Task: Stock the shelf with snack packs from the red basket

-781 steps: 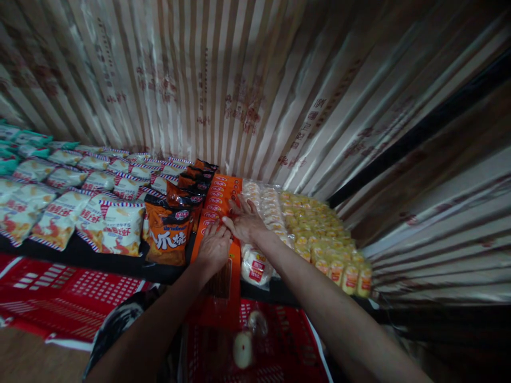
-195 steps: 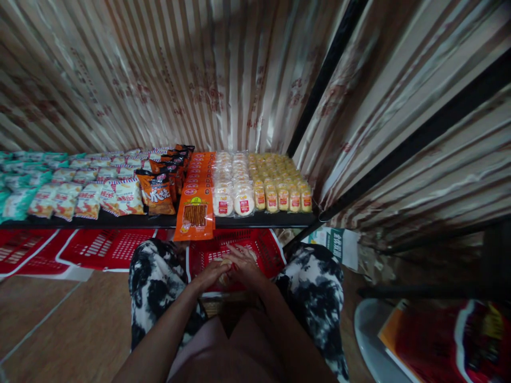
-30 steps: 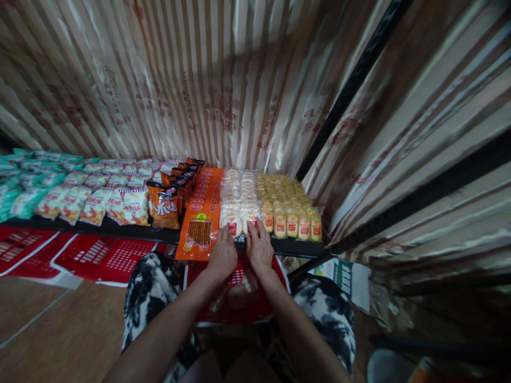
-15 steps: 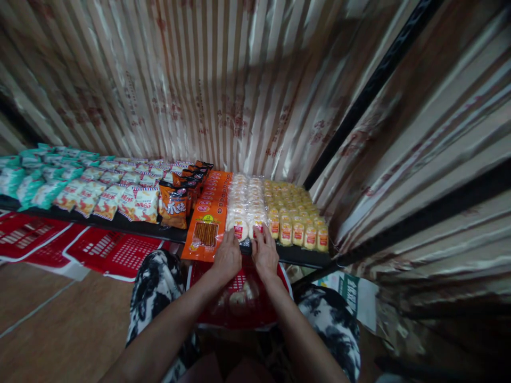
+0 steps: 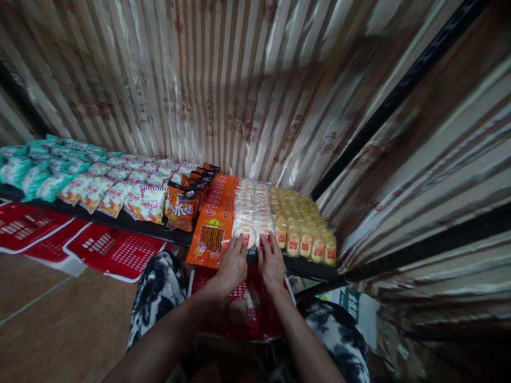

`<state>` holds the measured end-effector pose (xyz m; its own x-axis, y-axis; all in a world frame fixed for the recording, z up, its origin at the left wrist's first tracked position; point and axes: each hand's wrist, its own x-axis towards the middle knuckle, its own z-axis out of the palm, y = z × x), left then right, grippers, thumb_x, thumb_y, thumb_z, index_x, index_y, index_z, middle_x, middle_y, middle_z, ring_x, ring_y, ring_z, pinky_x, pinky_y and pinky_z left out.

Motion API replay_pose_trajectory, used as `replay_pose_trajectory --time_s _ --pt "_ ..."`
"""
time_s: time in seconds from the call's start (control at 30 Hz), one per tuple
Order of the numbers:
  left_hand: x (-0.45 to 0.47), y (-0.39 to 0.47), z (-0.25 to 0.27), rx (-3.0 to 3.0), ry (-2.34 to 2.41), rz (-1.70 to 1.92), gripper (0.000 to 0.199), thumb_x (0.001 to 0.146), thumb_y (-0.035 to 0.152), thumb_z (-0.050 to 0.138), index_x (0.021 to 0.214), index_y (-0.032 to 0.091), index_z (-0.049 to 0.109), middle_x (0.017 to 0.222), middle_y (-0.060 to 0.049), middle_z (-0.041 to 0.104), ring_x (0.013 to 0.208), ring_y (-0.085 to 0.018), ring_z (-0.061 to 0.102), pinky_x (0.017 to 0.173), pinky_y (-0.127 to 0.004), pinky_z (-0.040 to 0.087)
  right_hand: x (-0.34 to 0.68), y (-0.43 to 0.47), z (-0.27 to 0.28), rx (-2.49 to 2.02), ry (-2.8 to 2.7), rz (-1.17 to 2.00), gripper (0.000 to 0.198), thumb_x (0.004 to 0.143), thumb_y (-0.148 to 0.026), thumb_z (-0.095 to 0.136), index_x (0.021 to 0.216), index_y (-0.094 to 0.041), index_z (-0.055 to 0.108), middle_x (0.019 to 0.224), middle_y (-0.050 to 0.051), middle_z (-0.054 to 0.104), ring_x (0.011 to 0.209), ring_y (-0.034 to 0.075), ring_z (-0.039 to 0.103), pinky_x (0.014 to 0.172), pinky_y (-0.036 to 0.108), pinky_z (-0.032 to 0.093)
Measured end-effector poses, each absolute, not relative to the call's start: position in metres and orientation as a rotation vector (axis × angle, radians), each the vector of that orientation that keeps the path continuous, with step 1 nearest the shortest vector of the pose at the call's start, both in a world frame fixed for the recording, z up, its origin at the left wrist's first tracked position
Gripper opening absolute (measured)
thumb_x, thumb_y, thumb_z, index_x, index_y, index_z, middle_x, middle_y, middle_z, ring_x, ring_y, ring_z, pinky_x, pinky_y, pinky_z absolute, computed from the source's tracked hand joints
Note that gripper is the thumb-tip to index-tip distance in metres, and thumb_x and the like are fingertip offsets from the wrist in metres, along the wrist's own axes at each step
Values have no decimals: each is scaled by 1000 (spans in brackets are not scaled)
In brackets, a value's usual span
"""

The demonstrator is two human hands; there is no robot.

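Two rows of round white crackers in clear wrappers with red labels run from front to back on the black shelf. My left hand rests its outstretched fingertips on the front packet of the left row. On the front packet of the right row lie the fingertips of my right hand, fingers also stretched out. Neither hand is wrapped round a packet. Left of the crackers lies a flat orange snack bag with a window showing brown sticks. Yellow snack packets stand in rows on the right.
Further left stand orange-and-black bags, white snack bags and green bags. A red basket with pale packets sits below my hands, other red baskets at left. Black poles and a striped curtain border the shelf.
The view has shifted slightly, so the shelf appears a little lower and further right. Both hands stay at the front cracker packets, with no clear shift of the packets.
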<state>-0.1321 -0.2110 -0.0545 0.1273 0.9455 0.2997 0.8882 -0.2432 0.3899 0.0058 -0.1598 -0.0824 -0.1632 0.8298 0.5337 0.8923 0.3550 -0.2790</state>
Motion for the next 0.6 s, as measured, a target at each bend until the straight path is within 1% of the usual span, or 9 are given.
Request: replay_pose_trajectory --time_s 0.1,0.37,0.5,0.6 --pt "-136 -212 -57 2278 1822 795 46 77 7 39 123 4 46 137 -18 39 131 -30 29 109 -44 30 7 -159 -85 -1485 -1996 -122 39 89 -26 41 126 -21 51 141 9 39 122 24 45 95 38 45" --pt "-144 -217 -59 2261 1770 807 48 77 7 40 125 2 45 139 -18 38 134 -30 24 111 -43 29 7 -159 -87 -1466 -1981 -125 38 90 -27 40 126 -22 51 143 9 36 125 23 41 95 36 45" --pt "-144 -219 -59 2266 1751 799 44 79 7 38 122 2 47 139 -19 38 135 -29 21 111 -44 28 7 -158 -86 -1468 -1981 -112 38 90 -28 40 126 -22 52 143 8 36 126 23 41 95 37 46" --pt "-141 -219 -62 2263 1746 806 42 80 8 38 121 2 48 141 -20 35 136 -29 19 110 -45 28 7 -158 -86 -1476 -1971 -94 38 90 -29 39 126 -23 51 143 8 35 126 24 42 93 38 47"
